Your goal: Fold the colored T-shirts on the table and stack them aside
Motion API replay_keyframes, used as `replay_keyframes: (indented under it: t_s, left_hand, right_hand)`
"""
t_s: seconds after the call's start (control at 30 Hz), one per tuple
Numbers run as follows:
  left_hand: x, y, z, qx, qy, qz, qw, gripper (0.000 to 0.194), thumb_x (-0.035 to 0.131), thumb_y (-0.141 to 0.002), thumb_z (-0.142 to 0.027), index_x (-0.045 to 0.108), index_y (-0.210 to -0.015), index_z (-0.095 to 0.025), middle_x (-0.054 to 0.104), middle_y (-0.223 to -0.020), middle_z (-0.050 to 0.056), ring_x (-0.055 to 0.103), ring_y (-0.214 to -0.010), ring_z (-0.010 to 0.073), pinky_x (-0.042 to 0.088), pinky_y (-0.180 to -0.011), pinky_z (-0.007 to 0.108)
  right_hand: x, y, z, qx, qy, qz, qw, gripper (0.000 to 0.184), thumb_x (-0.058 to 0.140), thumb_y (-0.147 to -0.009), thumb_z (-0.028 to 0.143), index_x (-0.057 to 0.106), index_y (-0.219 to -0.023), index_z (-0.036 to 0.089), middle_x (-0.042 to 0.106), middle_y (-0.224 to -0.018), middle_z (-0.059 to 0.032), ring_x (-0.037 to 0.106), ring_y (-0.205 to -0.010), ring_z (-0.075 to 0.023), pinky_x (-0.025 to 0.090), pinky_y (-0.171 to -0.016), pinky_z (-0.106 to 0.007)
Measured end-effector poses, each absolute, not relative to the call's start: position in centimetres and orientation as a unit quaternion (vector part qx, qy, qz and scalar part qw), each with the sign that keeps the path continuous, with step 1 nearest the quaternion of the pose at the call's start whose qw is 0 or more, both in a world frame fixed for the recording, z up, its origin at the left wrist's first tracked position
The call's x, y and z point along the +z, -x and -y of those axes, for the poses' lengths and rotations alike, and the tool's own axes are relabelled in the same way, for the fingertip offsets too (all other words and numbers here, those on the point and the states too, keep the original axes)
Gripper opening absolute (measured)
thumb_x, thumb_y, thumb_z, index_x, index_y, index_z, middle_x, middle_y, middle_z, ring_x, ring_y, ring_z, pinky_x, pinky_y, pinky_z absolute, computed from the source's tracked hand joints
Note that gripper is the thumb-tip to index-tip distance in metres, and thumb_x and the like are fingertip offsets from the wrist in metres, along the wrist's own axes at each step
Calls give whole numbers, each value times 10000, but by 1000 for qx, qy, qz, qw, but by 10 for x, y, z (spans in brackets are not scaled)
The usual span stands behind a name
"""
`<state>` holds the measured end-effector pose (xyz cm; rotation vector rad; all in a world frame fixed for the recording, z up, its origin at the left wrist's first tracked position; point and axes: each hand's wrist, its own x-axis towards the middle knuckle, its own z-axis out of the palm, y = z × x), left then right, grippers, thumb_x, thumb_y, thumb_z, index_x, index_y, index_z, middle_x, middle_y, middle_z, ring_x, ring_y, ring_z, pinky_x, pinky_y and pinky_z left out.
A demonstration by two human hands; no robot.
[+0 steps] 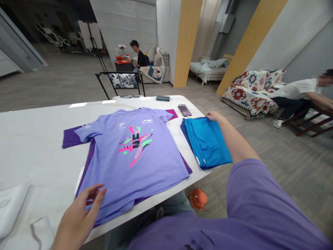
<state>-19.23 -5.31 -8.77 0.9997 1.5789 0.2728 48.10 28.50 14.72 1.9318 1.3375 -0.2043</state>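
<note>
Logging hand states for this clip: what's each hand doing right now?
Left hand: open, fingers loosely curled, by the lavender shirt.
Right hand: at the far edge of the folded blue garment; grip cannot be told.

lilac T-shirt (158,152) lying spread out front up, sleeves reaching sideways, pink, green and black print showing, dark purple garment (73,138) peeking out beneath, folded bright-blue garments (210,142) resting just beside, darker blue showing underneath

The white worktop (41,159) carries layered purple shirts (111,156), folded blue clothes (212,140), a dark case (162,98), a blurred dark object (184,110) and, at left, white packaging (13,206).
</note>
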Motion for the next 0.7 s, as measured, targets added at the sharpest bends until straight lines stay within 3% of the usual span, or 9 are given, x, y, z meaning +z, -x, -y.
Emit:
replay_keyframes:
  t_s: [0.1, 0.23, 0.3, 0.47, 0.7]
  left_hand:
    - [-87, 194, 53, 96, -420, -682, 591, 482, 616, -803, -897, 696, -1155, -578, 844, -1050, -49, 828, -1083, 395, 669, -821, 533]
    - [-88, 197, 50, 67, -420, -676, 602, 542, 566, -836, -907, 670, -1224, -543, 850, -1166, -17, 810, -1179, 399, 671, -910, 550]
    - [-89, 195, 49, 75, -422, -673, 602, 540, 574, -827, -910, 666, -1226, -559, 847, -1173, -32, 808, -1173, 393, 669, -896, 544]
    - [-90, 184, 49, 128, -437, -653, 605, 480, 638, -792, -886, 689, -1167, -590, 829, -1111, -62, 806, -1055, 387, 649, -791, 532]
    - [-71, 166, 36, 159, -485, -610, 607, 452, 657, -869, -819, 688, -1244, -568, 812, -1153, -28, 798, -1094, 374, 643, -787, 513]
  right_hand:
    - [155, -484, -294, -135, -752, -486, 425, 326, 720, -1052, 343, 902, -1193, 112, 854, -1198, -148, 763, -1058, -227, 557, -965, -254]
    - [179, -491, -296, -235, -756, -421, 442, 468, 749, -1066, 521, 874, -1312, 142, 851, -1182, -106, 729, -943, -184, 547, -881, -249]
    - [189, -492, -292, -251, -750, -417, 447, 506, 817, -1015, 528, 856, -1341, 143, 845, -1174, -103, 713, -930, -174, 535, -870, -245]
    - [199, -487, -274, -185, -721, -501, 440, 375, 804, -1018, 354, 842, -1315, 127, 828, -1224, -119, 721, -995, -185, 498, -886, -235]
    - [222, -468, -277, -2, -711, -586, 388, 336, 627, -1120, 384, 839, -1353, 265, 818, -1375, -77, 728, -1220, -259, 520, -1010, -320]
